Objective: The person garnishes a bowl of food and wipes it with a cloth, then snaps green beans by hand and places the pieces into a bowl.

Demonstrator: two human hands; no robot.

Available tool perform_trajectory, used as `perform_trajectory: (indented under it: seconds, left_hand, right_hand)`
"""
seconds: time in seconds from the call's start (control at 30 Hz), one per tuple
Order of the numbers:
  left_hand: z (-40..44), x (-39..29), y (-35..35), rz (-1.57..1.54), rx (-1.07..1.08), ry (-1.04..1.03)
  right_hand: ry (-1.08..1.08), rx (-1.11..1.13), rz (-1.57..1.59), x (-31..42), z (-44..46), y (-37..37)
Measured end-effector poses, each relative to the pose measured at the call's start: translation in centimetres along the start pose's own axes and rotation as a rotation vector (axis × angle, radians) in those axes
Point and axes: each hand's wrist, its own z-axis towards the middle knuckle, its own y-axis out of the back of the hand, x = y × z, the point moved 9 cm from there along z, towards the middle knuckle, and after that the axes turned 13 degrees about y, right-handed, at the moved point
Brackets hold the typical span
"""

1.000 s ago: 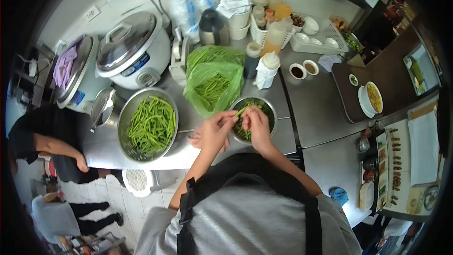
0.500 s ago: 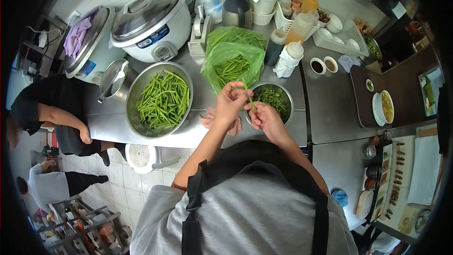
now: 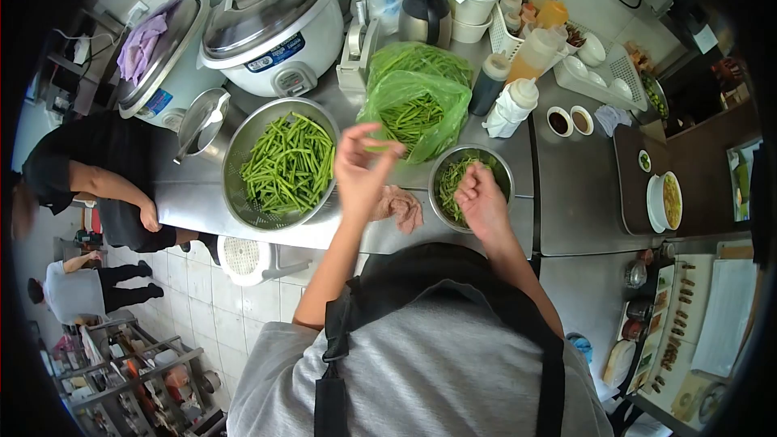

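Note:
My left hand (image 3: 362, 168) is raised between the colander and the green bag, smeared by motion. A blurred green streak, which looks like a green bean (image 3: 375, 146), shows between its thumb and fingers. My right hand (image 3: 483, 201) hangs over the small steel bowl (image 3: 507, 168), fingers curled together; whatever they hold is hidden. Inside that bowl lie short green bean trimmings (image 3: 450, 186). Whole green beans (image 3: 287, 163) fill the perforated steel colander (image 3: 235, 194) at the left. More beans show in the open green plastic bag (image 3: 453, 105) behind my hands.
A crumpled pinkish cloth (image 3: 399, 209) lies near the counter's front edge. Rice cookers (image 3: 271, 24), a steel pot (image 3: 202, 125) and sauce bottles (image 3: 490, 85) stand behind. Two sauce cups (image 3: 559, 120) and a tray (image 3: 635, 162) are at right. A co-worker's arm (image 3: 113, 194) is at left.
My hands have parted. The left has moved left toward the colander with the bean; the right has shifted slightly right over the small bowl. The whole view has shifted slightly.

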Motion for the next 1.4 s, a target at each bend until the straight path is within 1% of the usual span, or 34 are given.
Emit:
perform_trajectory:
  seconds: [0.03,0.07,0.1,0.13,0.17,0.23,0.27,0.3,0.33,0.37,0.4,0.43,0.47,0.57,0.6,0.67,0.7,0.8,0.83,0.9,0.93,1.0,1.03,1.07,1.1,1.17,1.2,1.3,1.33,1.4]
  left_hand:
    - [1.0,-1.0,1.7,0.071,-0.040,-0.020]
    - [1.9,-2.1,3.7,0.227,-0.088,0.014]
    - [3.2,-2.1,6.3,0.351,-0.120,0.004]
    - [3.6,-3.2,8.5,0.736,-0.205,0.005]
    - [3.9,-3.9,9.6,1.122,-0.287,0.008]
    - [4.6,-3.2,9.0,1.355,-0.342,-0.133]
    - [5.1,-2.8,8.6,1.472,-0.370,-0.206]
    - [5.7,-2.4,5.9,1.236,-0.259,-0.191]
    - [6.0,-1.5,2.6,1.257,-0.156,-0.227]
    - [6.6,0.1,-0.4,1.185,0.014,-0.070]
    - [7.0,2.0,-2.7,1.138,0.099,-0.078]
    - [7.5,3.2,-4.8,1.169,0.129,-0.082]
    - [8.0,3.9,-6.5,1.222,0.113,-0.192]
    - [10.5,6.6,-9.3,1.325,0.111,-0.288]
    - [11.1,7.4,-9.7,1.339,0.117,-0.320]
    - [12.5,9.2,-9.6,1.377,0.134,-0.276]
    - [12.7,9.3,-9.4,1.399,0.143,-0.251]
    - [11.5,8.3,-7.8,1.319,0.091,-0.217]
    - [10.8,7.8,-6.8,1.292,0.077,-0.144]
    - [8.9,7.0,-4.7,1.239,0.045,0.003]
    - [7.8,6.4,-4.0,1.173,0.007,0.005]
    - [5.2,5.4,-2.4,1.042,-0.073,0.011]
    - [3.9,5.5,-1.8,0.987,-0.087,0.054]
    - [2.6,5.7,-1.7,0.931,-0.102,0.093]
    - [1.4,5.9,-1.6,0.872,-0.117,0.129]
    - [-0.8,6.6,-2.1,0.763,-0.109,0.210]
    - [-1.5,6.9,-2.1,0.707,-0.104,0.251]
    - [-1.4,8.3,-1.8,0.573,-0.043,0.297]
    - [-1.3,8.5,-1.8,0.472,-0.023,0.320]
    - [-1.2,8.8,-1.9,0.427,0.003,0.328]
  right_hand:
    - [0.039,0.002,-0.126,1.0,0.0,0.2]
    - [0.080,0.008,-0.249,2.0,-0.2,-0.1]
    - [0.124,0.015,-0.371,3.1,-0.2,0.0]
    - [0.119,0.092,-0.502,3.8,0.2,0.8]
    - [0.226,0.168,-0.749,4.8,0.6,0.6]
    - [0.443,0.314,-1.242,6.0,0.9,-0.4]
    - [0.752,0.406,-1.604,7.0,0.5,-1.8]
    - [0.752,0.419,-1.618,6.9,0.6,-2.1]
    - [0.750,0.433,-1.635,6.9,0.6,-2.5]
    - [0.747,0.450,-1.652,6.8,0.7,-2.9]
    - [0.699,0.418,-1.657,6.7,1.1,-2.9]
    - [0.651,0.386,-1.662,6.4,1.4,-3.0]
    - [0.605,0.352,-1.666,6.1,1.6,-3.1]
    - [0.648,0.407,-1.586,6.0,1.3,-5.3]
    - [0.610,0.428,-1.586,6.0,1.2,-5.7]
    - [0.592,0.428,-1.565,6.1,1.1,-5.7]
    - [0.580,0.430,-1.551,6.1,1.0,-5.5]
    - [0.543,0.400,-1.527,6.1,1.1,-4.7]
    - [0.525,0.394,-1.513,6.0,1.2,-4.5]
    - [0.374,0.415,-1.473,5.0,1.6,-4.5]
    - [0.297,0.428,-1.451,4.4,1.8,-4.5]
    - [0.290,0.428,-1.366,3.2,2.0,-4.8]
    - [0.288,0.430,-1.323,2.4,2.3,-4.9]
    - [0.223,0.387,-1.253,0.9,2.9,-3.6]
    - [0.213,0.365,-1.211,-0.1,3.4,-3.0]
    - [0.196,0.323,-1.133,-1.7,4.2,-2.0]
    - [0.106,0.375,-0.991,-2.7,4.4,-2.4]
    - [0.076,0.363,-0.959,-2.4,4.1,-2.4]
    - [0.050,0.324,-0.916,-2.2,3.9,-2.5]
    - [0.078,0.328,-0.905,-1.7,3.9,-2.6]
